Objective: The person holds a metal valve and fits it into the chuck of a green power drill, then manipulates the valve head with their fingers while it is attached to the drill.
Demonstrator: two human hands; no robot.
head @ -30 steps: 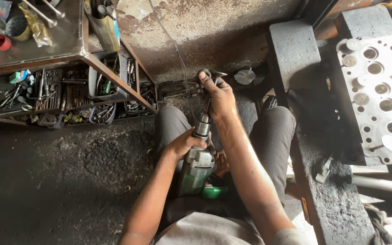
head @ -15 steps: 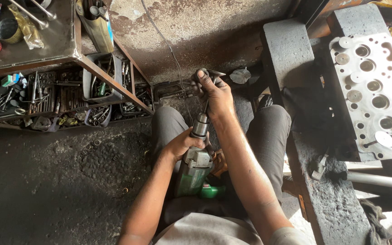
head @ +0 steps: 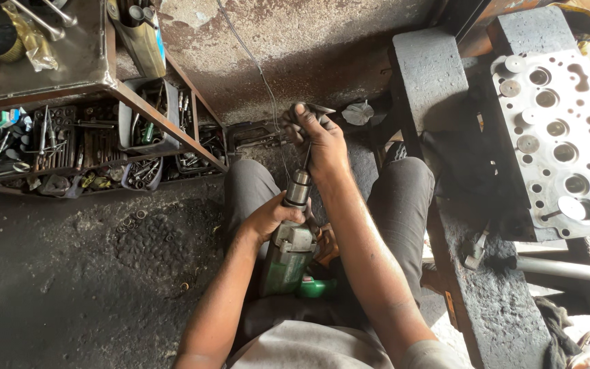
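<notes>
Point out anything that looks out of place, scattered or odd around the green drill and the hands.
Small metal rings and washers lie scattered loose on the dark grimy floor, outside the tool-filled trays of the metal rack beside them. Otherwise nothing stands out: the left hand grips the green electric drill, and the right hand holds a thin rod at its chuck.

2 hands, L (head: 276, 217) & R (head: 317, 137), 1 green drill (head: 288, 260), 1 cylinder head (head: 558, 143), 1 tool rack (head: 90, 137)

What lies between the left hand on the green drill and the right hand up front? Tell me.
In the head view, the drill's metal chuck and a thin rod span the gap from the left hand, gripping the green drill, to the right hand.
</notes>
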